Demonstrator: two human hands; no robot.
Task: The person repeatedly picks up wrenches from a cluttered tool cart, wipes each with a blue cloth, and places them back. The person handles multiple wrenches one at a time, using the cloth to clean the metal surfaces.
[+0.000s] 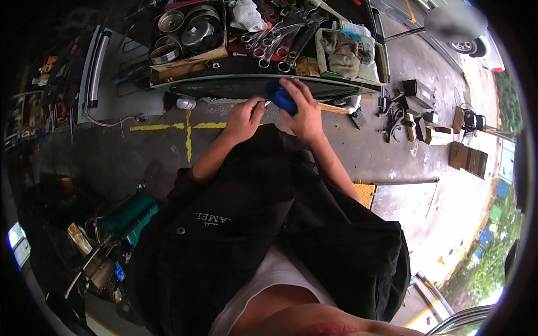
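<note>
My right hand (305, 115) is closed around a dark blue rounded object (281, 96), whose exact kind I cannot make out. Close by on its left, my left hand (244, 119) pinches something small and pale at the fingertips, beside the blue object. Both hands are in front of the near edge of a tool drawer (246, 78). In that drawer lie several combination wrenches (274, 45), a white glove (246, 15) and a cardboard box (190, 64) of round metal cups.
A white tray (367, 70) with grey rags fills the drawer's right end. A small white bottle (185, 103) stands on the floor at left. Dark metal parts (395, 119) and cardboard boxes (468, 159) lie to the right. A green machine (131, 218) is at lower left.
</note>
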